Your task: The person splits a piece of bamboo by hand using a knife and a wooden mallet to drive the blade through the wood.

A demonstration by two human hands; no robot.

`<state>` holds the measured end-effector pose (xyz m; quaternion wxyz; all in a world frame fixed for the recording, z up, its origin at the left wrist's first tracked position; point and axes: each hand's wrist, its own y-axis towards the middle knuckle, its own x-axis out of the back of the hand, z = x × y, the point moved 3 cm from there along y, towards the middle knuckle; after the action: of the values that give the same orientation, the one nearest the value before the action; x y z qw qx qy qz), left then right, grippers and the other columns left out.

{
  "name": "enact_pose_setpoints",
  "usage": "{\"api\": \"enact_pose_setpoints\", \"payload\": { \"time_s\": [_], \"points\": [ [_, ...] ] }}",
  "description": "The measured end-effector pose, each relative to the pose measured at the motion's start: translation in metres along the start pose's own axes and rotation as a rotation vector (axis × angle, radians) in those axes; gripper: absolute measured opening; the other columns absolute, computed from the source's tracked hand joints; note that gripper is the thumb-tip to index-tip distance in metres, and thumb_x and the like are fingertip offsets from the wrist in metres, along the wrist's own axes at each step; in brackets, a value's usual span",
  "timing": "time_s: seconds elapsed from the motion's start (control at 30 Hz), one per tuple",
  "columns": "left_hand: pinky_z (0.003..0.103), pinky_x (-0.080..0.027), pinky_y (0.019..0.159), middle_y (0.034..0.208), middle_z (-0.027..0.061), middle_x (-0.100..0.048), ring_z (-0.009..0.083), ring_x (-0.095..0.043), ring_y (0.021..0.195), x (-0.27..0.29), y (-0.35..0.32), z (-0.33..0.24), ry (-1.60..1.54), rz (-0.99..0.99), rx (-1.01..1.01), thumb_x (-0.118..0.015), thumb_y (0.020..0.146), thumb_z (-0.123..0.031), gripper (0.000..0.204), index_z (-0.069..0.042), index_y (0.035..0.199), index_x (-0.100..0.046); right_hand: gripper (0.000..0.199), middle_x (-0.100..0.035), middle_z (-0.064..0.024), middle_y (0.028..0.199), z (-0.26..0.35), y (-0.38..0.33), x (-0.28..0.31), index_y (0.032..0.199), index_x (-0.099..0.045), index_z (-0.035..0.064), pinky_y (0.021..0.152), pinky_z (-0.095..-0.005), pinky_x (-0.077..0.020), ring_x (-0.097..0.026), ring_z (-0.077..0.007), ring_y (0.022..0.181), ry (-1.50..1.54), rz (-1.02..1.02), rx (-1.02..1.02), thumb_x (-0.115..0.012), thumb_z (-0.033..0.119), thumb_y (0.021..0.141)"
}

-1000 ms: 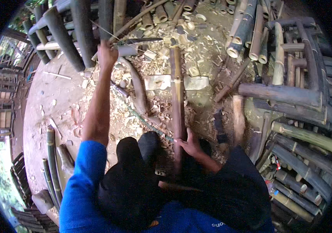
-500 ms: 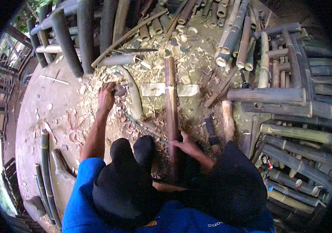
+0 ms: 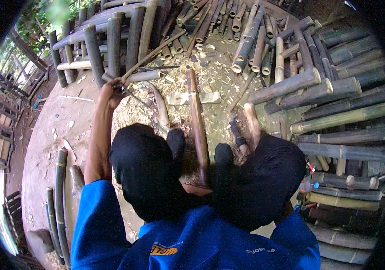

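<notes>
My left hand (image 3: pixel 113 93) is closed around a dark-handled tool, raised at the far left of the wood shavings. A narrow, blade-like length (image 3: pixel 137 99) of the tool slants away toward the lower right; its exact kind is hard to make out. Between my feet a brown bamboo pole (image 3: pixel 197 119) lies lengthwise, its far part across a pale wooden block (image 3: pixel 208 98). Beside the block is a curved, pale piece of wood (image 3: pixel 160 105). My right hand is hidden behind my right knee; only a bit of that arm shows by the blue sleeve.
Shavings and offcuts (image 3: pixel 179 83) cover the ground ahead. A bamboo frame (image 3: pixel 96 54) stands at the far left, another (image 3: pixel 287 90) at the right. Cut bamboo poles (image 3: pixel 345 150) are stacked along the right. A dark-and-brown tool (image 3: pixel 236 134) lies by my right foot.
My left hand has risen from the shavings, up and left, with the tool now in it. My right hand has let go of the bamboo pole and drawn back out of sight.
</notes>
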<state>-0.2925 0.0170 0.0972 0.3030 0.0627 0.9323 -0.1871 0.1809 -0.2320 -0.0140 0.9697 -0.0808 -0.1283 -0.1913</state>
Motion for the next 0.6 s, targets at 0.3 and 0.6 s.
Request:
{"api": "enact_pose_setpoints", "payload": {
  "time_s": [0.3, 0.6],
  "points": [
    [0.062, -0.049, 0.095, 0.107, 0.0223, -0.063, 0.0392, -0.062, 0.105, -0.105, 0.002, 0.011, -0.136, 0.370, -0.004, -0.040, 0.095, -0.016, 0.036, 0.008, 0.120, -0.048, 0.061, -0.058, -0.0181, 0.108, 0.011, -0.054, 0.020, 0.127, -0.047, -0.0019, 0.080, -0.0375, -0.0521, -0.062, -0.0267, 0.092, 0.226, 0.048, -0.127, -0.068, 0.029, 0.079],
    [0.036, -0.059, 0.072, 0.097, 0.0105, -0.063, 0.0210, -0.067, 0.084, -0.132, 0.066, 0.048, 0.290, 0.207, -0.136, -0.058, 0.096, -0.017, 0.030, 0.000, 0.120, -0.050, 0.063, -0.059, -0.0175, 0.106, 0.029, -0.050, 0.050, 0.124, -0.047, -0.0033, 0.076, -0.0365, -0.0532, -0.063, -0.0253, 0.089, 0.382, 0.057, -0.223, -0.068, 0.031, 0.075]
  ]
}}
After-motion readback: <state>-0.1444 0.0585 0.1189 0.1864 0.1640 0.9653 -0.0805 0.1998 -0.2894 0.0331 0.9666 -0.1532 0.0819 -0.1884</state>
